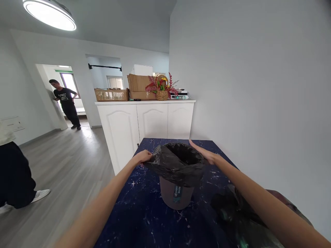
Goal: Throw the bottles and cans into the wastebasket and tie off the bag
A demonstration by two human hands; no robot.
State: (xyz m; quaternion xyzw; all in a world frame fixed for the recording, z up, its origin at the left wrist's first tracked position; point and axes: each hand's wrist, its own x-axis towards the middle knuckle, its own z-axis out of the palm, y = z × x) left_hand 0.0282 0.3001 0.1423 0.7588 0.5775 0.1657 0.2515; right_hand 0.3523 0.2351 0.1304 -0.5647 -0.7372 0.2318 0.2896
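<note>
A round trash bin (169,194) with a label on its front stands upright on a dark blue marble-patterned table. Over its rim hangs a black garbage bag (176,168), its mouth open and its edge folded down outside the bin. My left hand (143,156) pinches the bag's edge at the left and pulls it out from the bin. At the right side my right hand (203,153) lies against the bag with its fingers stretched out. Below my right forearm lies more crumpled black plastic (232,210).
Beyond the table (139,220) stands a white cabinet (152,119) with cardboard boxes (141,86) and a flower basket (162,95) on top. A plain wall is at the right. One person (66,100) leans in a doorway; another person's dark trousers (15,175) show at the left.
</note>
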